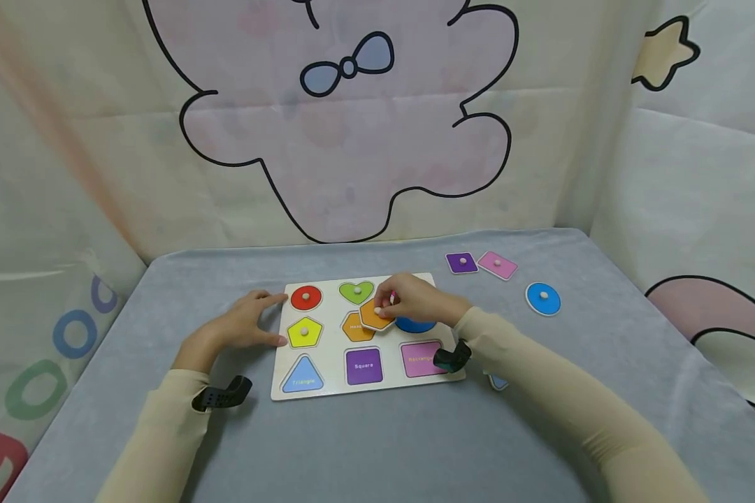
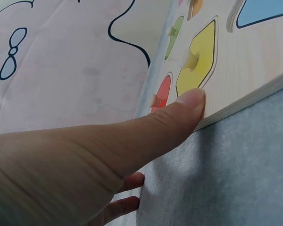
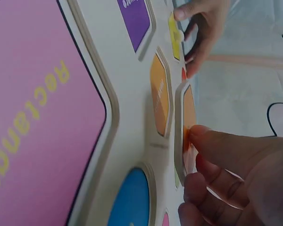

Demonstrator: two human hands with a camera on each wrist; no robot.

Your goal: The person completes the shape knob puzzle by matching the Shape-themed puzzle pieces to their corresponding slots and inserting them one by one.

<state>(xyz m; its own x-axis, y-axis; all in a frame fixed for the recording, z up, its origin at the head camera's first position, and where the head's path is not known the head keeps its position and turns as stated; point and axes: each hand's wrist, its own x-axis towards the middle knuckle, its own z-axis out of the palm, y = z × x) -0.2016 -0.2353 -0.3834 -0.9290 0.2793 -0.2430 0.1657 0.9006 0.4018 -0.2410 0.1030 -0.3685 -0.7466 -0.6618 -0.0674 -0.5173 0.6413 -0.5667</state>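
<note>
A white wooden shape puzzle board lies on the cloth. With thumb and fingertips, my right hand pinches the knob of an orange hexagon piece. The piece is tilted and overlaps the orange hexagon recess in the head view. At the board's left edge is my left hand, its thumb resting on the rim beside the yellow pentagon piece and its index finger near the top left corner. A red round piece and a green heart piece sit in the board, knobs up.
Blue triangle, purple square and pink rectangle recesses show along the board's front. On the cloth to the right lie a purple piece, a pink piece and a blue round piece. Another blue piece is partly hidden by the right forearm.
</note>
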